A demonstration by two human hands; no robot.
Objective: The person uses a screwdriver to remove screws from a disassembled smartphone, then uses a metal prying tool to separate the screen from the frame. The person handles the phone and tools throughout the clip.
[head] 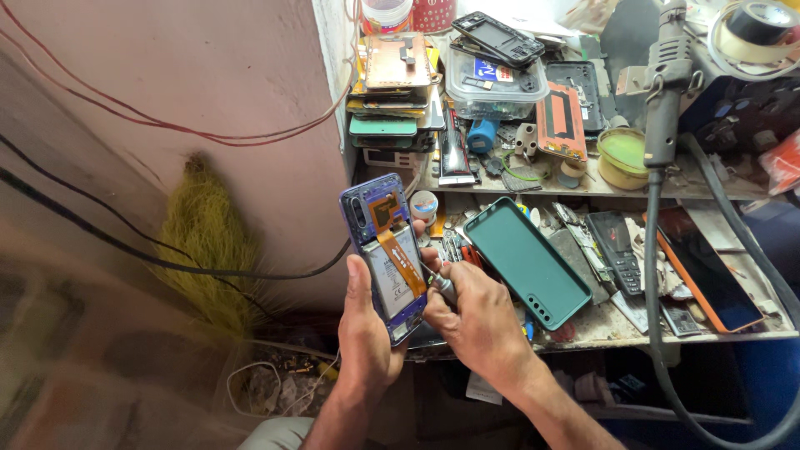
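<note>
Centre frame: left hand (367, 333) grasping opened phone (385, 254), right hand (479, 321) clenched on small screwdriver (440, 283); best keep tip square, pressure light near orange ribbon cable (398, 250).

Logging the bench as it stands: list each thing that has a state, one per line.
Phone: back cover off, battery and orange flex cable exposed, held upright.
Left hand: gripping the phone from below.
Right hand: closed on a screwdriver, tip at the phone's edge.
Green phone case: empty, lying inside-up on the bench.
Orange-edged phone: screen dark, lying flat.
Clear plastic box: lid on.
</note>
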